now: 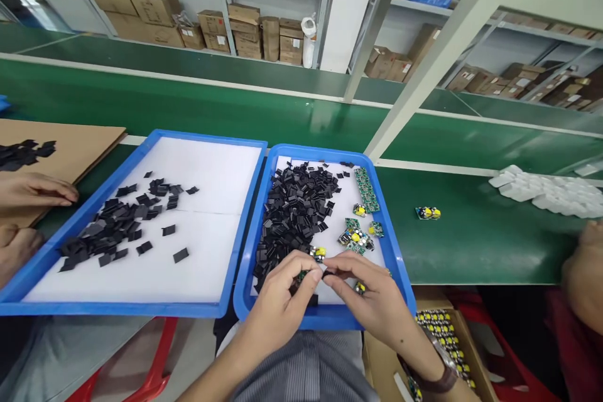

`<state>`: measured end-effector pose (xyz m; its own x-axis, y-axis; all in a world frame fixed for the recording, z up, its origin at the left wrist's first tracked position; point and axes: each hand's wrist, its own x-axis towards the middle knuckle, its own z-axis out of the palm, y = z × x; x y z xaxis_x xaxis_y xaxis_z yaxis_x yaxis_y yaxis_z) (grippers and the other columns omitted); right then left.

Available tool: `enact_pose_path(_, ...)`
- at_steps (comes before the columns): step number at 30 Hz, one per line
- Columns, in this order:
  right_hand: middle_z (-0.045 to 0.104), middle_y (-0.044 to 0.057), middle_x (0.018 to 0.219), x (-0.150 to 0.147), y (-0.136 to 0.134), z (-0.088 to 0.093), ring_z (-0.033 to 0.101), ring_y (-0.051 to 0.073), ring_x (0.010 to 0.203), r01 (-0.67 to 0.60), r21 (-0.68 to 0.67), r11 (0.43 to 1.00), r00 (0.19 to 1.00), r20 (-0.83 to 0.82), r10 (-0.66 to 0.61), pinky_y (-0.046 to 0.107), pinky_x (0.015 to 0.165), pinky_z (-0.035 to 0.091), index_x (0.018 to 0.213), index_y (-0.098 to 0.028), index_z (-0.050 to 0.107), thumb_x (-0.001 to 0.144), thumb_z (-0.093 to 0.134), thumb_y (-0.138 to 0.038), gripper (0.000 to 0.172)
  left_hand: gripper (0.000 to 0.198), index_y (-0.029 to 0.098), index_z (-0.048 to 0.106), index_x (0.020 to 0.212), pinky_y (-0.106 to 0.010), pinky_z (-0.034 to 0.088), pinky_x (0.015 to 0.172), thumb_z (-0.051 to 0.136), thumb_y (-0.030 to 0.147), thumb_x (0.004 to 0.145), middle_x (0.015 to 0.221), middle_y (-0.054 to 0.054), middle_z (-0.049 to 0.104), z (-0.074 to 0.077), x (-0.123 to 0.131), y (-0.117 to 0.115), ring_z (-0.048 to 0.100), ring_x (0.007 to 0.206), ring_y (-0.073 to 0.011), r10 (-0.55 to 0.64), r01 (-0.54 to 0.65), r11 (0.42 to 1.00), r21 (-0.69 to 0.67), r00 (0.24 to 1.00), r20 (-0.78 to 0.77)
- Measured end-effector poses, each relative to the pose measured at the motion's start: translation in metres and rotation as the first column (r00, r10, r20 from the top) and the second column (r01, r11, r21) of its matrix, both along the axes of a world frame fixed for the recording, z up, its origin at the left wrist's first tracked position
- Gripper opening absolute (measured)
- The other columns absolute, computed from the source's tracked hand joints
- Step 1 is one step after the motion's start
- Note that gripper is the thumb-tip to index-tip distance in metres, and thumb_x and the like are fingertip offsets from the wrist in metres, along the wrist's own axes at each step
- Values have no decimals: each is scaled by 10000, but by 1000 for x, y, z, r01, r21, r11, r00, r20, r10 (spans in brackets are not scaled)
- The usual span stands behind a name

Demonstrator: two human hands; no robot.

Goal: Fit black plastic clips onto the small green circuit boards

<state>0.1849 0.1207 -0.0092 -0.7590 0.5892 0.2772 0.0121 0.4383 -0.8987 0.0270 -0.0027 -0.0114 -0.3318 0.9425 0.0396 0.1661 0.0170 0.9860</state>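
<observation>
In front of me both my hands meet over the near edge of a blue tray (396, 251) lined in white. My left hand (285, 292) is closed in a pinch; a pale scrap (323, 267) shows at its fingertips, and a bit of green circuit board shows within its curl. Between the thumb and finger of my right hand (365, 282) is a small black piece (326, 274). A board with a yellow part (319, 252) appears just beyond the left fingertips. Many black pieces (296, 201) heap the tray's left side; several circuit boards (355, 235) lie to the right.
Left of me, a second blue tray (245, 220) holds scattered black pieces (113, 226), with a co-worker's hands (35, 191) beside it. One board (428, 213) lies on the green bench (461, 251). White trays (549, 191) sit farther right. Below, a carton (475, 358) contains boards.
</observation>
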Motion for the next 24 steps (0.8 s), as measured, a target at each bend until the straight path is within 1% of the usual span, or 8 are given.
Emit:
enact_pose_path(2, 756, 64, 990, 4, 0, -1, 720, 213, 871, 25, -54, 998, 1000, -11, -25, 330, 746, 623, 1164, -296, 785, 972, 697, -201, 232, 231, 230, 694, 1206, -286, 593, 835, 612, 342, 1021, 1212, -86, 625, -3, 2, -1, 668, 1015, -190, 13, -15, 1000, 15, 992, 125)
enact_pose_path(4, 745, 59, 956, 9, -1, -6, 713, 203, 846, 48, -158, 986, 998, -37, -55, 318, 729, 617, 1094, -290, 802, 960, 720, -217, 173, 413, 262, 610, 1405, -325, 613, 913, 644, 342, 1001, 1393, -112, 542, -6, 3, -4, 673, 1115, -212, 16, -21, 1000, 21, 979, 205)
enact_pose_path(6, 742, 54, 933, 13, -4, -11, 713, 190, 803, 73, -294, 953, 993, -67, -96, 302, 701, 622, 1013, -279, 805, 937, 761, -237, 97, 492, 279, 538, 1490, -361, 618, 950, 630, 333, 1010, 1397, -117, 550, -10, 5, -7, 696, 1074, -204, 22, -21, 1000, -8, 971, 239)
enact_pose_path(9, 733, 49, 903, 16, -10, -17, 717, 180, 750, 141, -429, 892, 972, -113, -207, 296, 674, 631, 930, -265, 794, 915, 793, -252, 20, 512, 285, 506, 1487, -363, 631, 922, 654, 304, 997, 1288, -92, 646, -14, 7, -9, 715, 952, -176, 70, -52, 996, -70, 959, 273)
enact_pose_path(13, 722, 32, 867, 13, -17, -21, 731, 169, 696, 157, -541, 826, 954, -134, -269, 292, 662, 653, 891, -256, 792, 903, 805, -255, 17, 390, 248, 621, 1331, -294, 630, 845, 726, 283, 957, 1216, -76, 705, -17, 10, -7, 708, 892, -156, 93, -67, 991, -116, 968, 233)
enact_pose_path(16, 747, 32, 909, 11, -22, -22, 748, 163, 757, 118, -559, 821, 965, -131, -228, 276, 714, 664, 939, -265, 811, 907, 801, -236, 44, 355, 256, 674, 1329, -279, 638, 826, 705, 281, 976, 1292, -88, 693, -17, 9, -6, 729, 865, -145, 55, -36, 995, -90, 977, 208)
enact_pose_path(20, 773, 51, 1011, 9, -25, -27, 756, 187, 907, 91, -511, 855, 968, -158, -197, 291, 792, 665, 1033, -271, 812, 928, 768, -199, 135, 391, 314, 660, 1417, -367, 576, 1088, 607, 249, 1035, 1486, -92, 619, -18, 6, -10, 649, 1317, -257, -39, 44, 999, -28, 989, 140)
enact_pose_path(24, 754, 35, 927, 5, -27, -30, 726, 166, 854, 135, -432, 892, 956, -180, -232, 271, 768, 621, 1003, -269, 803, 923, 749, -143, 159, 461, 374, 625, 1444, -355, 600, 1060, 639, 201, 1017, 1376, -74, 688, -22, 5, -14, 691, 1260, -237, -31, 30, 1000, 9, 976, 217)
